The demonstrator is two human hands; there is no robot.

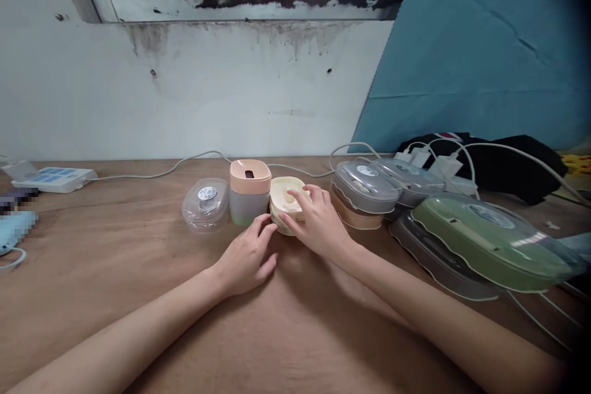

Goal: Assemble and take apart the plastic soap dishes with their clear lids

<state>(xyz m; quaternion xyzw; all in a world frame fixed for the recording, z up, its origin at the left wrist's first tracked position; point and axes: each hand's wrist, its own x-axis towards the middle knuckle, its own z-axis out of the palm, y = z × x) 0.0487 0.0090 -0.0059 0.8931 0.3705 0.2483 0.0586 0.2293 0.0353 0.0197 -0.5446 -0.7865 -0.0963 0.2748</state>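
A small cream-yellow box (282, 192) stands on the wooden table (115, 271). My right hand (316, 221) lies over its top and right side, fingers spread and pressing on the lid. My left hand (247, 258) rests on the table just in front, fingertips touching the box's lower left edge, holding nothing. To the left stands a pale green container with a peach lid (250, 191), and further left a clear round lidded tub (205, 204).
Stacked grey-lidded containers (367, 188) and a large green lidded tray (494, 246) lie at the right. White cables, chargers (443, 166) and black cloth (508, 166) sit behind them. A power strip (53, 178) is at the far left by the wall.
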